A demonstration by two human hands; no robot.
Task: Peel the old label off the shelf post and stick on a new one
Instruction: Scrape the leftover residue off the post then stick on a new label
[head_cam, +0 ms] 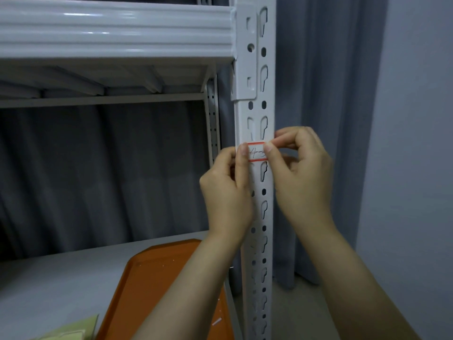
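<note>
One small red-bordered label (257, 151) lies across the front face of the white perforated shelf post (260, 217), between two keyhole slots and well below the beam bracket (246, 57). Whether this is the old label or its replacement cannot be told from this view. Handwriting in dark ink on its white field reads roughly "4-3", though the thumbs cover both ends, so the reading is uncertain; no brand or printed text is visible. The left hand (225, 202) pinches the label's left end, thumb flat on its face and fingers curled behind the post's edge. The right hand (304, 173) nips the right end between thumb and forefinger, the other fingers loosely folded. By appearance the label is thin adhesive paper: nearly weightless, limp, and likely to tear or curl onto itself, so it is best taken by an end or corner and drawn off or laid down slowly, with fingertips kept off the sticky back. Beyond the post, an orange tray (157, 278) sits on the grey lower shelf (61, 278) beside a pale yellow sheet (73, 327); a ribbed white beam (115, 30) runs above, and grey curtains (318, 94) hang behind.
</note>
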